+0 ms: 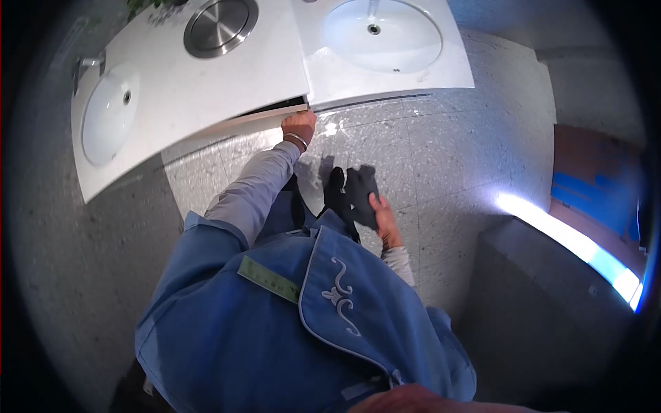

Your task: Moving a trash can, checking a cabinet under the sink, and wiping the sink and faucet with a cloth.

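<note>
My left hand [299, 126] is closed at the upper edge of a pale cabinet front [248, 120] beneath the white countertop [248, 72]. A dark gap shows between that front and the countertop. A bracelet circles the left wrist. My right hand [384, 219] holds a dark grey cloth [363, 195] low beside my body, above the floor. The cloth hangs in folds, with the fingers at its right edge.
Two white sinks [111, 116] [382, 38] are set in the counter, with a round steel lid [221, 26] between them. A plant [142, 6] stands at the back. A grey partition [547, 289] and a cardboard piece with blue patches [594, 180] are at the right.
</note>
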Motion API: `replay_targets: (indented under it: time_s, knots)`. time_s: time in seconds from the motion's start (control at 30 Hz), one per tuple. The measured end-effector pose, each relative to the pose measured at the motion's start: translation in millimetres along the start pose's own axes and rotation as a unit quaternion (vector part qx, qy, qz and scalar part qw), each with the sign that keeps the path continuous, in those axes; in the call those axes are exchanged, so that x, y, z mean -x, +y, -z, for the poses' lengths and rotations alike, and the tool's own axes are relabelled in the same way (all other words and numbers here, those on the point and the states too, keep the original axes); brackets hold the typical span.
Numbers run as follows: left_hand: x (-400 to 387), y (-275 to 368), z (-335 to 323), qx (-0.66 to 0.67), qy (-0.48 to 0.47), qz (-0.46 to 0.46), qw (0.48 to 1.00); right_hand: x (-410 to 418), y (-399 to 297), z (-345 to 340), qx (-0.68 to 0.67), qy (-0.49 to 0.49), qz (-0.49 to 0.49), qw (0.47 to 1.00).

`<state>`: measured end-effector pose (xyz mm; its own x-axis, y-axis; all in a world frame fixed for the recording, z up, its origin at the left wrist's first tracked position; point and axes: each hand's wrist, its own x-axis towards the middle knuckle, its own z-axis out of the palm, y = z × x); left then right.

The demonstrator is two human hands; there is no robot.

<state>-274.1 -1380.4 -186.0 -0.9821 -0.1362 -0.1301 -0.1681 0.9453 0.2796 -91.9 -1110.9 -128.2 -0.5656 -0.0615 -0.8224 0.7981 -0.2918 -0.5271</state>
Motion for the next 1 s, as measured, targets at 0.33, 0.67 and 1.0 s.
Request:
replay_targets:
  time_s: [0.33,0.67,1.0]
  knots:
    - [191.8,-25.7,2.2,0.041,-0.044,0.031,0.998,-65.3,-79.8,-31.2,0.128,-0.221,-0.061,0.965]
    - [223.5,-20.0,-15.1,0.046,0.019,0.071,0.996,-204.4,-47.7,-245.5,0.194,-0.298,-0.001,0.935]
    - [202.5,-19.4,-0.5,0.09,-0.014,0.041,0.995,-313.8,-13.3,-125.7,0.592,-0.064,0.257,0.761]
